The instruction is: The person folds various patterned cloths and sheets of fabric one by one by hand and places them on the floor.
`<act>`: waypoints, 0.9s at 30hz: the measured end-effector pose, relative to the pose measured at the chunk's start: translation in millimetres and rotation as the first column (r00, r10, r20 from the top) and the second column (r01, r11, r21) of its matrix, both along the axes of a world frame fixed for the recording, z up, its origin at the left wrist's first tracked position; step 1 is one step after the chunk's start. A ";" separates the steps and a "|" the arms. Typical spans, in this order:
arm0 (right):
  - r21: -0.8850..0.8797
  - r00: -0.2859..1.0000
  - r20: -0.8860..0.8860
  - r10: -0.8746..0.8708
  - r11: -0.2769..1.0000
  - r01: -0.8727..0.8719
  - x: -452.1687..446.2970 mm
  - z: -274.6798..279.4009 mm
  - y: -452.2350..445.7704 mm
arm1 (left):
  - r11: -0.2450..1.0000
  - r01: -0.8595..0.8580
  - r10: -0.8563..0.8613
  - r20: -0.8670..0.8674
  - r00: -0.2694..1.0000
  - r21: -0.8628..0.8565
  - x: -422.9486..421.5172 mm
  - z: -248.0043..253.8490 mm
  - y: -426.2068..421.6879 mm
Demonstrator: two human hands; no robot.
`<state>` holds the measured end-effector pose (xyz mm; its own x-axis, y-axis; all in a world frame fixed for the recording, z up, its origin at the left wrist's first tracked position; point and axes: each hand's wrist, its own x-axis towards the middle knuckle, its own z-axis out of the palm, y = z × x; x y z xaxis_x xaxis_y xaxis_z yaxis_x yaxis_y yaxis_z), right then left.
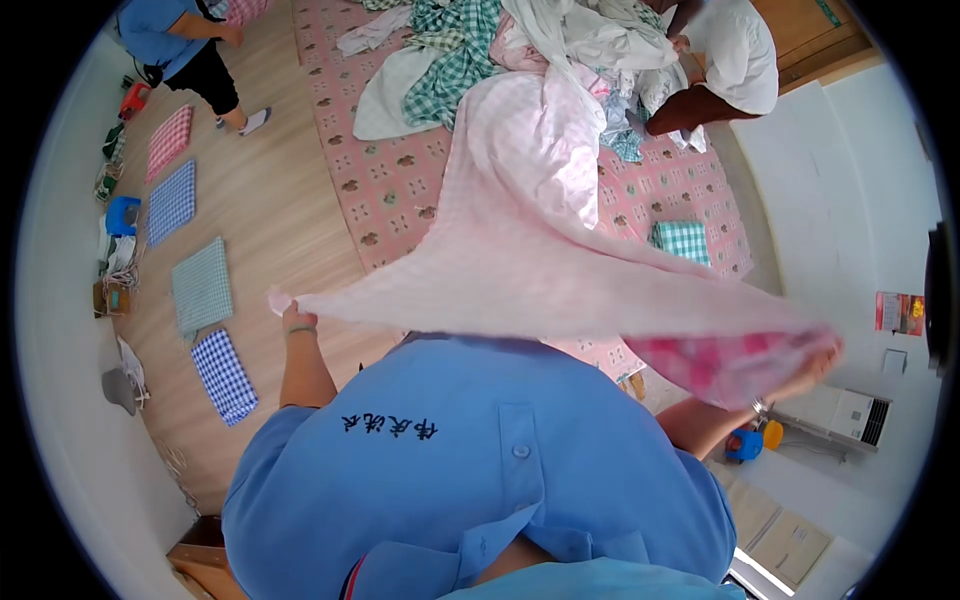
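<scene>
A large pale pink sheet (520, 290) is stretched across in front of my body, and it trails forward onto the pile of cloth. My left hand (298, 318) pinches one corner at the left. Far out on the right, my right hand (812, 372) is closed on the other end, partly covered by the fabric and slightly blurred. Near that hand the sheet turns over and shows a brighter pink check.
Ahead lies a heap of white and green-checked linens (455, 65) on a pink patterned mat (385, 190). A person in white (738, 55) bends beside it; another in blue (180, 40) stands far left. Several folded checked cloths (203, 285) line the left floor. A folded green-checked cloth (682, 241) lies right.
</scene>
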<state>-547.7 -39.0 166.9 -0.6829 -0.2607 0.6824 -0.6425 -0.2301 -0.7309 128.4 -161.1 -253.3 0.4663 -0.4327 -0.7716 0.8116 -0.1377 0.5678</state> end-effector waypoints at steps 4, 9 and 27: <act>0.629 0.774 0.389 0.500 0.469 -0.620 85.8 -48.6 -55.6 | 0.883 0.394 -0.308 0.318 0.897 -0.254 -95.4 132.3 -59.0; 0.469 0.313 0.602 0.735 -0.009 -0.883 172.1 -105.6 -96.5 | -0.105 0.984 -0.462 0.869 -0.176 0.143 -240.7 244.7 -81.8; 0.428 -0.255 0.607 0.753 -0.579 -0.694 224.8 -173.9 -92.0 | -0.771 0.614 -0.606 0.494 -0.623 -0.170 -247.5 315.1 -20.6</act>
